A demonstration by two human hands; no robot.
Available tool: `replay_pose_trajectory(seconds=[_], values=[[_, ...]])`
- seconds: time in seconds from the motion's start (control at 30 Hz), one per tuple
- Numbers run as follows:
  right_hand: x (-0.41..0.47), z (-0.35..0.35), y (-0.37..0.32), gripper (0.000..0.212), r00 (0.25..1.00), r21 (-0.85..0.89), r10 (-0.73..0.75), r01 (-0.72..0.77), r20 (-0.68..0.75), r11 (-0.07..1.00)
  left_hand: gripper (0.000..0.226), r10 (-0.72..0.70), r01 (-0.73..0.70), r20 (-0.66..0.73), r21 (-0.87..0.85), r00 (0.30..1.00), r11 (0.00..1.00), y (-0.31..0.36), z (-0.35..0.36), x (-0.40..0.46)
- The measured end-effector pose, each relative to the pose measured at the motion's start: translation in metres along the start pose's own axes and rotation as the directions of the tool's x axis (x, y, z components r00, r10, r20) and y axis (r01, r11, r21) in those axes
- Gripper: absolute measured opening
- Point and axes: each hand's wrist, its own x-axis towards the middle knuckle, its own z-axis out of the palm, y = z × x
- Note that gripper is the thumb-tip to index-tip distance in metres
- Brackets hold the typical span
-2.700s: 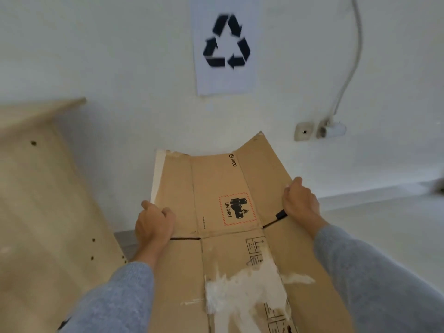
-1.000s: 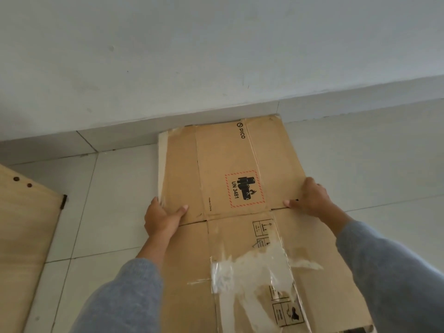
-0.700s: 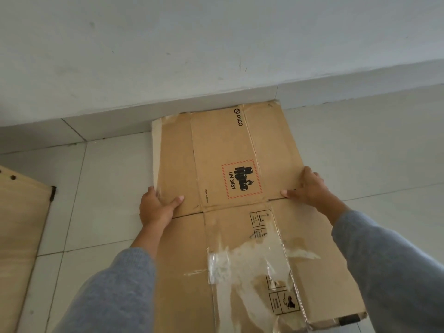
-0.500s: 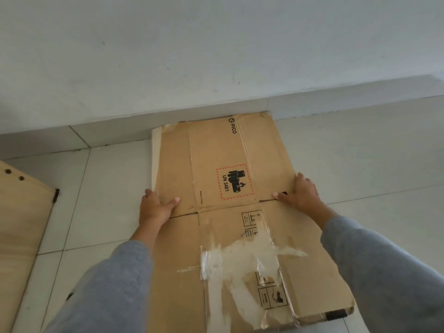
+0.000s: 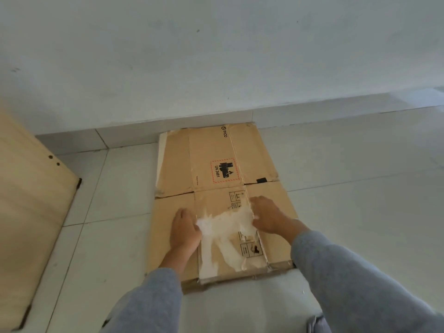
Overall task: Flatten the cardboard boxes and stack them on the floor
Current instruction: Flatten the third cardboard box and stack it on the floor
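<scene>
Head view: a flattened cardboard box (image 5: 217, 200) is laid on the tiled floor (image 5: 348, 212) against the wall, pressed by the flat left hand (image 5: 185, 228) and right hand (image 5: 269, 216), nothing gripped. No other boxes are seen, so what is left cannot be told

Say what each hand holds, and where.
Nothing is held. Left hand and right hand rest flat on the box, beside its torn white patch.

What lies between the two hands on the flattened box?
In the head view, a torn white patch of tape residue on the flattened cardboard box spans the gap between the left hand and right hand.
</scene>
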Motion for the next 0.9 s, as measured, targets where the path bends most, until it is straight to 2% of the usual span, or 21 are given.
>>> replay_pose_trajectory(seconds=[0.1,0.2,0.3,0.37,0.43,0.53,0.7,0.8,0.9], values=[[-0.022,0.028,0.001,0.086,0.983,-0.075,-0.054,0.068,0.174,0.995,0.061,0.127,-0.124,0.162,-0.028,0.979,0.992,0.0,0.003,-0.03],[-0.035,0.049,0.005,0.099,0.966,-0.272,-0.078,0.146,0.248,0.951,0.097,0.132,-0.207,0.383,0.16,0.914,0.965,-0.005,0.011,-0.05],[-0.043,0.054,0.004,0.107,0.953,-0.356,-0.101,0.203,0.284,0.912,0.117,0.116,-0.27,0.477,0.27,0.871,0.924,-0.007,0.017,-0.058],[-0.047,0.059,0.007,0.116,0.956,-0.399,-0.119,0.222,0.268,0.89,0.125,0.105,-0.29,0.496,0.312,0.862,0.905,-0.004,0.02,-0.061],[-0.051,0.069,0.012,0.122,0.969,-0.441,-0.169,0.233,0.18,0.867,0.128,0.111,-0.312,0.472,0.372,0.875,0.874,-0.002,0.025,-0.063],[-0.051,0.077,0.019,0.119,0.969,-0.459,-0.227,0.245,0.095,0.854,0.127,0.123,-0.324,0.424,0.444,0.897,0.835,-0.003,0.029,-0.064],[-0.047,0.072,0.02,0.119,0.962,-0.548,-0.253,0.265,0.098,0.793,0.133,0.164,-0.38,0.419,0.509,0.893,0.773,-0.01,0.032,-0.061],[-0.048,0.071,0.02,0.123,0.958,-0.644,-0.25,0.279,0.138,0.713,0.131,0.176,-0.39,0.422,0.501,0.889,0.772,-0.014,0.033,-0.057],[-0.044,0.079,0.029,0.125,0.956,-0.692,-0.279,0.263,0.093,0.672,0.127,0.184,-0.401,0.431,0.491,0.883,0.774,-0.016,0.032,-0.055]])
